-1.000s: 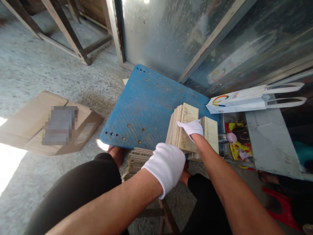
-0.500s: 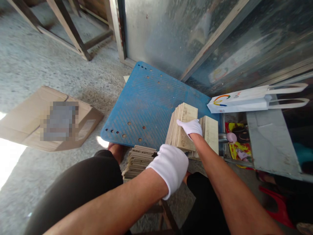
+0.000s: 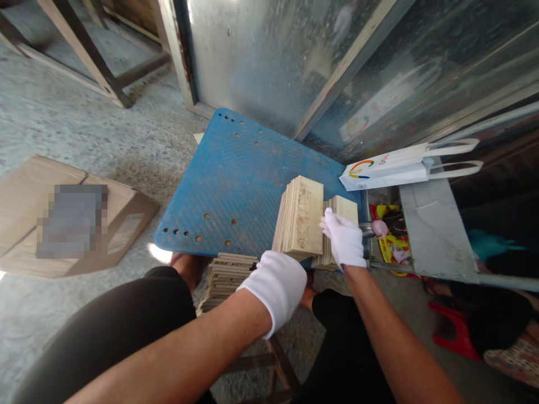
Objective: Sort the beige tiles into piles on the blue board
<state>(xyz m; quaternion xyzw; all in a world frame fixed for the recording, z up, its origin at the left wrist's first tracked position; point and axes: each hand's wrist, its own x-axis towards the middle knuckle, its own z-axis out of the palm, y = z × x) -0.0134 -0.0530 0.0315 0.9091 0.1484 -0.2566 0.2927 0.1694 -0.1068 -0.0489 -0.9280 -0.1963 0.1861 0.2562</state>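
Observation:
Two bundles of beige tiles stand on edge at the near right corner of a blue perforated platform (image 3: 236, 174): a taller bundle (image 3: 300, 216) and a shorter one (image 3: 346, 209) to its right. My right hand (image 3: 344, 242), in a white glove, has its fingers closed on the near top edge of the shorter bundle. My left hand (image 3: 278, 286), also gloved, hovers just in front of the taller bundle's near bottom edge, with its fingers hidden under the back of the hand. A third tile stack (image 3: 225, 274) lies flat by my left knee.
A flattened cardboard box (image 3: 63, 219) lies on the concrete floor at left. A white paper bag (image 3: 387, 167) rests on a grey ledge (image 3: 433, 230) at right, with small colourful items below it. A metal door stands behind, and a red stool (image 3: 452, 331) sits at lower right.
My right hand has left the top of the taller bundle and moved right and nearer, onto the shorter bundle. My left hand has barely shifted. The view has swung slightly to the right.

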